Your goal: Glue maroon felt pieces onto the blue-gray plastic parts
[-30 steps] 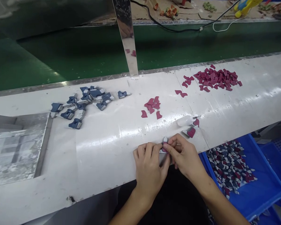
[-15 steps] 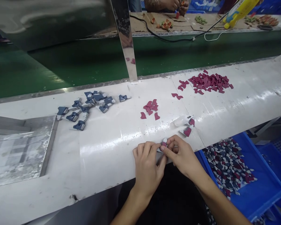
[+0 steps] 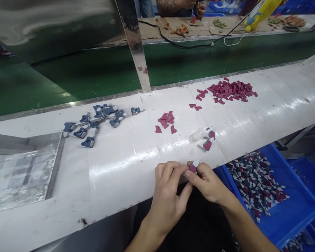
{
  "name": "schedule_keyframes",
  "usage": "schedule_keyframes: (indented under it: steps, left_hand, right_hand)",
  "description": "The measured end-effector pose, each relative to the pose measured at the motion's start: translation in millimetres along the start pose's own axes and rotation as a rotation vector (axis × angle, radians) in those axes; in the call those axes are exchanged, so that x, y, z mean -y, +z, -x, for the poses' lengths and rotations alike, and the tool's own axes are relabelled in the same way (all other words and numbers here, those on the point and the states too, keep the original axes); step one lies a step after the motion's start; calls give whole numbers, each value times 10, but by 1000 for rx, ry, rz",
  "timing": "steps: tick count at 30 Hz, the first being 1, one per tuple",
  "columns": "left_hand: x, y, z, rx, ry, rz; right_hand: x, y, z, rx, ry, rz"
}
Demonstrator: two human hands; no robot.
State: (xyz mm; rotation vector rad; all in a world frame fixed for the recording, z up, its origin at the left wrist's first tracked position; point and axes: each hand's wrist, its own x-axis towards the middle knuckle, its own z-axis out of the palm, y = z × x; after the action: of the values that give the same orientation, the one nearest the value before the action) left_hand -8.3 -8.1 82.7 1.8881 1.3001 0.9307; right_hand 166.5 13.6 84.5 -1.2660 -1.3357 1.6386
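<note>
At the table's near edge, a small maroon-and-grey plastic part (image 3: 193,168) is pinched between the fingers of both hands. My left hand (image 3: 166,190) is closed, its fingertips meeting the part from the left. From the right, the thumb and fingers of my right hand (image 3: 210,183) grip it, with the light grey tip sticking up. Just beyond the hands lies another maroon-and-grey part (image 3: 207,145). Beside it rests a whitish translucent bottle (image 3: 199,133) with a thin needle-like tip. Flat maroon pieces (image 3: 166,119) lie loosely grouped farther back.
Several blue-grey parts (image 3: 94,122) lie left on the white table (image 3: 120,189). A larger maroon heap (image 3: 233,90) is at back right. A blue bin (image 3: 299,206) of mixed parts stands lower right. Across the green belt (image 3: 173,63), a co-worker's hand (image 3: 200,10) shows.
Both hands, with the part between them, have shifted slightly right and turned it, so more of its maroon face and grey tip shows. The whole view has shifted a little.
</note>
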Motion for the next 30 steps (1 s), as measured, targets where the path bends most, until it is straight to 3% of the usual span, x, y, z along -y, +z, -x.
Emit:
schedule_keyframes:
  steps: [3, 8, 12, 14, 17, 21, 30]
  left_hand:
    - [-21, 20, 16, -1, 12, 22]
    - [-20, 23, 13, 2, 22, 67]
    - [-24, 20, 20, 47, 10, 133]
    - [-41, 26, 38, 61, -43, 217]
    - [-77, 42, 64, 91, -231, 431]
    - [-130, 65, 49, 220, -468, 670]
    - [-134, 68, 29, 302, -545, 753]
  right_hand:
    - [-32, 15, 40, -25, -5, -47]
    - [-103, 74, 83, -111, 109, -167]
    - [-129, 102, 92, -192, 53, -175]
    - [-119, 105, 98, -218, -8, -141]
    - [-86, 112, 118, -257, -29, -134]
    - [-76, 147, 146, -259, -35, -140]
    - [-177, 120, 168, -159, -97, -112]
